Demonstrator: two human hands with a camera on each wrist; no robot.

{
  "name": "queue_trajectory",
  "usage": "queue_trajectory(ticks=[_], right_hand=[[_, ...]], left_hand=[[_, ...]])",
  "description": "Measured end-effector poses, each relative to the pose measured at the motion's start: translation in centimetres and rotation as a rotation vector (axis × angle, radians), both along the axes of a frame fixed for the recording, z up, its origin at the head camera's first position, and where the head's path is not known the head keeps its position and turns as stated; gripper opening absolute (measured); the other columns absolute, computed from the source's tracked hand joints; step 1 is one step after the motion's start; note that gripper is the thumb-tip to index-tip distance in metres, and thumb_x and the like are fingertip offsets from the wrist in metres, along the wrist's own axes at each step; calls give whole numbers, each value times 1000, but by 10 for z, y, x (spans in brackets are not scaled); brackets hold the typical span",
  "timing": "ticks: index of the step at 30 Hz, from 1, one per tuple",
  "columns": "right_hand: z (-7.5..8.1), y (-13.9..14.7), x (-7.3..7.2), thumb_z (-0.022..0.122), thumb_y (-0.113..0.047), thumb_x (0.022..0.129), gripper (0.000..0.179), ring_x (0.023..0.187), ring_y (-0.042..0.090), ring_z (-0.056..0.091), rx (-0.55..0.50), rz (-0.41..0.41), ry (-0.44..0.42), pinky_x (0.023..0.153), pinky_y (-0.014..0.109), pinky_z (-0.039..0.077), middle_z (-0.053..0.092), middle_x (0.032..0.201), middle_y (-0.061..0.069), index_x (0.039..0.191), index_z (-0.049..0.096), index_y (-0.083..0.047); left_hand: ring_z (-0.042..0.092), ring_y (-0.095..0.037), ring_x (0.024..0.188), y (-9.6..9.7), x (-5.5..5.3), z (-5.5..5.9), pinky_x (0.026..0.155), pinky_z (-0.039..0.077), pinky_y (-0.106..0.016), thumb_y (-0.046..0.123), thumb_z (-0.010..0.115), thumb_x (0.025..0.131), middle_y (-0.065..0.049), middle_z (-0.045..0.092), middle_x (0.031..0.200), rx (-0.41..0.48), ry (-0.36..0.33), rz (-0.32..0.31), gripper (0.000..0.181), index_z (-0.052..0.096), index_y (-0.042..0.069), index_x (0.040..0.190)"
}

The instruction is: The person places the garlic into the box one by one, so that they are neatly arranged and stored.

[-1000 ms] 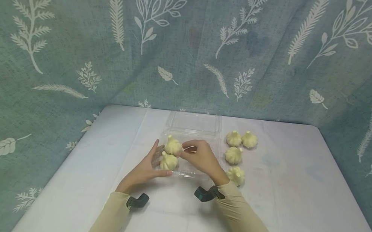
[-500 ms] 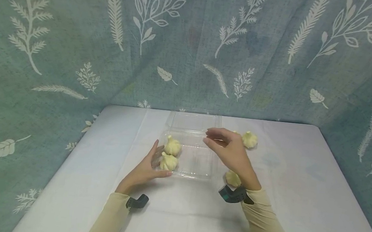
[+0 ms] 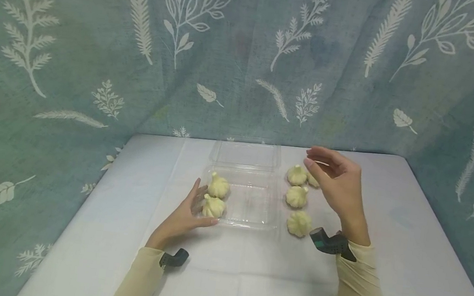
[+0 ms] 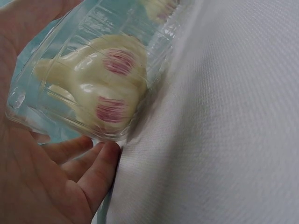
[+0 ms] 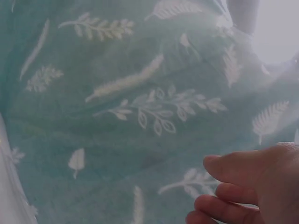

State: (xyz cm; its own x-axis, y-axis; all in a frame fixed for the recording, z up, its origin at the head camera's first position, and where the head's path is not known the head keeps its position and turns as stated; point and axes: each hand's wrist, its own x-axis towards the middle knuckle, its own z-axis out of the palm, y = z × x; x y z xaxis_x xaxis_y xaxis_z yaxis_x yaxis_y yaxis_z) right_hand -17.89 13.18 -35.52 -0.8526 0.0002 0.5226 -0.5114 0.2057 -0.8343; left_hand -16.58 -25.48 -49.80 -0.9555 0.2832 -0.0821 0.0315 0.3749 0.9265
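A clear plastic clamshell container (image 3: 253,203) lies with its lid (image 3: 245,154) folded back. Two garlic bulbs (image 3: 218,185) sit along its left side, one behind the other. My left hand (image 3: 184,217) holds the container's near left corner, thumb along the front and fingers against the left wall; in the left wrist view a garlic bulb (image 4: 107,84) shows through the plastic beside the fingers. Above the back right of the table hovers my right hand (image 3: 337,180), fingers loosely bent and nothing between them. Behind its fingertips a garlic bulb (image 3: 312,180) is partly hidden.
Right of the container several garlic bulbs stand on the white-covered table (image 3: 392,241), including a back one (image 3: 297,175), a middle one (image 3: 297,197) and a near one (image 3: 299,223). A leaf-patterned curtain (image 3: 246,62) hangs behind the table.
My right hand has drawn away from the rear garlic bulb in the container, moving right and back over the loose bulbs. My left hand keeps its place at the container.
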Motion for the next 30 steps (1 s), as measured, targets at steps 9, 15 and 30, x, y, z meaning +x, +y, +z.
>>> queue_trajectory(ticks=[9,15,30], right_hand=[[-3,27,-8,75,-20,96,32,106,-1,69,20,-184,-69,94,10,56,75,119,10,125,73,-7],[-9,39,-17,75,-25,96,36,107,-2,67,32,-264,-125,94,8,54,73,123,11,128,72,-9],[-44,62,-41,76,-24,95,39,99,-6,62,59,-397,-263,91,10,54,71,127,15,131,71,-8]], left_hand=[[21,-37,161,-1,1,1,130,28,-52,33,90,80,-7,13,176,-5,-13,23,134,-13,28,166],[20,-39,160,-2,1,1,129,28,-53,32,90,81,-8,12,176,-3,-10,15,134,-14,26,166],[22,-40,160,-1,0,1,129,28,-55,32,89,82,-9,13,175,-8,-3,9,132,-12,25,167]])
